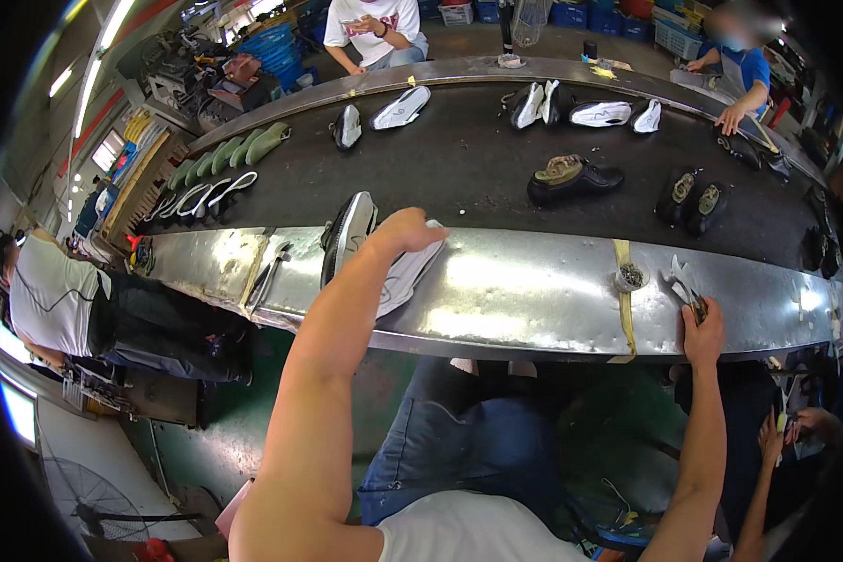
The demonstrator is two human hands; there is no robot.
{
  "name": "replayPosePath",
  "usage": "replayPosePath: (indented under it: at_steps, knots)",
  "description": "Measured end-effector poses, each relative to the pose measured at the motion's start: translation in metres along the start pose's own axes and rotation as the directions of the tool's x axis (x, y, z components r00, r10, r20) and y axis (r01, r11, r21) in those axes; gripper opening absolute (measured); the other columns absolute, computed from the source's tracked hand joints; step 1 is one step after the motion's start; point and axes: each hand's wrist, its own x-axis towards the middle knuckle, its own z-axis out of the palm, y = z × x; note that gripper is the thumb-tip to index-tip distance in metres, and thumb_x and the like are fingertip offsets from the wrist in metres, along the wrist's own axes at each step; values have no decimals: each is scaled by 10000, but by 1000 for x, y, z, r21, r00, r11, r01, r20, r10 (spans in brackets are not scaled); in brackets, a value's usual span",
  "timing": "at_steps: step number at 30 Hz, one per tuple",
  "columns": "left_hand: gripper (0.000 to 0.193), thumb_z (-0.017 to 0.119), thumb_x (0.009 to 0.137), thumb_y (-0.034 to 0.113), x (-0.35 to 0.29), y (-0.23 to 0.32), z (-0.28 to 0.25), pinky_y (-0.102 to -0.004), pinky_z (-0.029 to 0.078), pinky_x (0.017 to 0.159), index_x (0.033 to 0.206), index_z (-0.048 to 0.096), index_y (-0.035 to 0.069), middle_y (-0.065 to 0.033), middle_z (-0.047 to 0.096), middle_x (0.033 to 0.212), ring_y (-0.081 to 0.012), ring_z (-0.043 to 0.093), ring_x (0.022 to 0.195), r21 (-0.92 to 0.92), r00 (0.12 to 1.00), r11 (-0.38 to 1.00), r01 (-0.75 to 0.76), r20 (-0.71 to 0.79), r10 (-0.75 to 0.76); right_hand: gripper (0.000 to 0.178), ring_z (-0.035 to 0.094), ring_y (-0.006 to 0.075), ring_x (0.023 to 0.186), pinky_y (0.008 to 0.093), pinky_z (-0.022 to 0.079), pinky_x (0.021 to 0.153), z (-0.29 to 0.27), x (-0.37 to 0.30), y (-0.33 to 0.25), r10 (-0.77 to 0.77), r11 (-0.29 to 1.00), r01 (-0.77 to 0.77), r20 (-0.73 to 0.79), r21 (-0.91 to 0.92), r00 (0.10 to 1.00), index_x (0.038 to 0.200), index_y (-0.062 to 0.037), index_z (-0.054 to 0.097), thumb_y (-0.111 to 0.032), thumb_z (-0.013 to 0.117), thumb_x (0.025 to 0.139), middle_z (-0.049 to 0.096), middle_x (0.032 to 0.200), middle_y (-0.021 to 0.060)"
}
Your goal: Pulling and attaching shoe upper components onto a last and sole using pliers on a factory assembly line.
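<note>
Apparently for positioning, a white-soled shoe [407, 277] is gripped by left hand [407, 231], silver metal pincers [685, 284] by right hand [705, 331]; steadiness is needed.

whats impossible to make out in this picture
Head view, all of these:
White-soled shoe: partly hidden by the left hand.
Metal tool: handle ends hidden by the right hand.
Small cup: contents too small to identify.

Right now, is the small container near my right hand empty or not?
Not empty: small dark pieces show inside the container, left of your right hand. I cannot tell how many.
</note>
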Motion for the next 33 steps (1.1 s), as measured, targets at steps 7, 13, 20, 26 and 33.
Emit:
replayPosePath:
  at_steps: [7, 13, 20, 26, 33]
  knots:
    - [729, 781, 826, 400, -137, 41, 7, -417, 437, 1070, 1376, 537, -11, -293, 548, 1365, -419, 536, 1278, -141, 781, 795, -590, -349, 518, 495, 596, 407, 1108, 466, 459, 968, -4, -3, 5, -19, 999, 18, -17, -41, 1000, 1229, -2, 578, -335, 708, 887, 637, 1178, 211]
    - [891, 836, 798, 265, -272, 29, 120, -420, 318, 1152, 1502, 369, -18, -219, 446, 1467, -353, 442, 1368, -497, 686, 482, -722, -603, 406, 402, 618, 358, 977, 457, 477, 905, -11, -94, -19, -250, 962, 266, -199, 60, 947, 1241, 13, 552, -305, 588, 997, 647, 1089, 185]
    - [997, 821, 841, 196, -326, 45, 244, -362, 336, 1136, 1578, 178, 2, -153, 415, 1519, -236, 424, 1375, -937, 921, 148, -317, -266, 284, 222, 602, 112, 760, 270, 506, 723, -83, -293, -116, -137, 440, -734, 846, 518, 515, 1131, 23, 572, -151, 551, 994, 641, 873, 51]
    - [955, 794, 865, 227, -327, 48, 270, -366, 320, 1148, 1583, 195, 34, -148, 414, 1513, -246, 412, 1381, -954, 949, 181, -240, -191, 251, 282, 651, 114, 799, 279, 530, 759, -122, -323, -141, -246, 639, -664, 921, 388, 302, 1201, 16, 610, -159, 597, 980, 709, 961, 80]
    - [661, 613, 983, 250, -317, 36, 281, -393, 239, 1188, 1521, 284, 51, -196, 331, 1501, -321, 309, 1435, -898, 912, 326, -296, -165, 375, 306, 626, 120, 895, 290, 519, 799, -90, -323, -150, -372, 619, -690, 913, 376, 164, 1251, 26, 580, -161, 558, 1009, 688, 1039, 72]
